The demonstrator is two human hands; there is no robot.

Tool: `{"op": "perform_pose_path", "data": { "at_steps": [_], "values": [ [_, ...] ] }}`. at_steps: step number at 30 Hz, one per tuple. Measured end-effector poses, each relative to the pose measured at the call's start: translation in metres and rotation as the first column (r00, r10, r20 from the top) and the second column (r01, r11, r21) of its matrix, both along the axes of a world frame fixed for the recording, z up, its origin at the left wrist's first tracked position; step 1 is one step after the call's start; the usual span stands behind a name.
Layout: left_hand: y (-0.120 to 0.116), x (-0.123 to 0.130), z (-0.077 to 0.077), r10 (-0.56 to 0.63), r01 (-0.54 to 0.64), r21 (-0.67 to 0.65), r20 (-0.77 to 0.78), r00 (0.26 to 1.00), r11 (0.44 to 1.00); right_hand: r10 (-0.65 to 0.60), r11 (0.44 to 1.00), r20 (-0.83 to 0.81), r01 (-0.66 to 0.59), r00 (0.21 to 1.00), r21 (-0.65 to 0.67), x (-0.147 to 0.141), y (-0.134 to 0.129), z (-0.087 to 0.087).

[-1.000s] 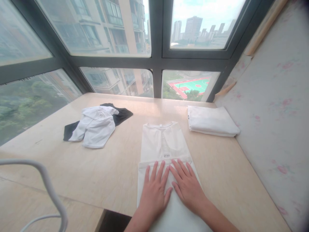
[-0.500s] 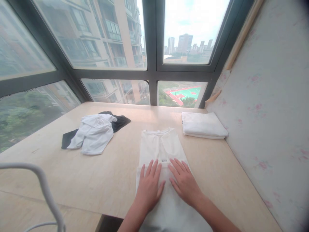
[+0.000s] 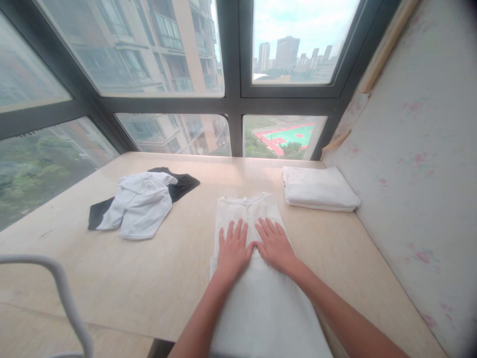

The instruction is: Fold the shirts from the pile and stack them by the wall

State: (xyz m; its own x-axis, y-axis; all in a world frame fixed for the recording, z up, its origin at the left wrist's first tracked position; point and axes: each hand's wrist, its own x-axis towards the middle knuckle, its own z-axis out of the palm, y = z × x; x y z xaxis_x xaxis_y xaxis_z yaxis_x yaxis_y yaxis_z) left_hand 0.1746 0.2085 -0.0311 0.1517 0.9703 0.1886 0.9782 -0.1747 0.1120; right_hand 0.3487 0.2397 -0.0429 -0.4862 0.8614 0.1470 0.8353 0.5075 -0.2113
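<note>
A white shirt (image 3: 261, 303) lies lengthwise on the wooden surface, its collar toward the window and its lower part running to the bottom of the view. My left hand (image 3: 234, 252) rests flat on the upper left of the shirt, fingers spread. Flat on the upper right of the same shirt is my right hand (image 3: 275, 246), its fingers also apart. The two thumbs meet or nearly meet at the middle, over the small print, which is mostly covered. Neither hand grips the cloth.
On the left, a white garment (image 3: 145, 206) lies over a black one (image 3: 186, 183). A folded white cloth (image 3: 318, 189) sits at the back right by the papered wall (image 3: 421, 199). A curved white tube (image 3: 63, 288) stands at the lower left, near the wooden surface's (image 3: 156, 283) front edge.
Both hands have slid up the shirt toward the collar, and the thumbs have come together. The print is now mostly covered. The view has shifted slightly.
</note>
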Motion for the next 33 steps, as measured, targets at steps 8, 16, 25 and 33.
{"op": "perform_pose_path", "data": {
  "at_steps": [8,16,25,33],
  "values": [
    [0.028,-0.003,0.006,0.001,-0.001,-0.009,0.025,1.000,1.000,-0.015,0.999,0.014,0.016,1.000,-0.047,-0.005,0.024,0.010],
    [-0.043,-0.006,0.049,-0.131,0.126,0.089,0.042,0.991,0.988,0.078,0.988,-0.307,-0.034,0.948,0.148,0.022,-0.020,0.034],
    [-0.202,-0.036,0.007,-0.334,0.298,0.387,0.028,0.942,0.873,0.364,0.931,-0.252,-0.351,0.896,0.098,0.097,-0.170,0.042],
    [-0.193,-0.059,0.023,-0.486,0.450,0.366,0.009,0.874,0.815,0.393,0.912,-0.193,-0.353,0.899,0.209,0.111,-0.174,0.031]
  ]
}}
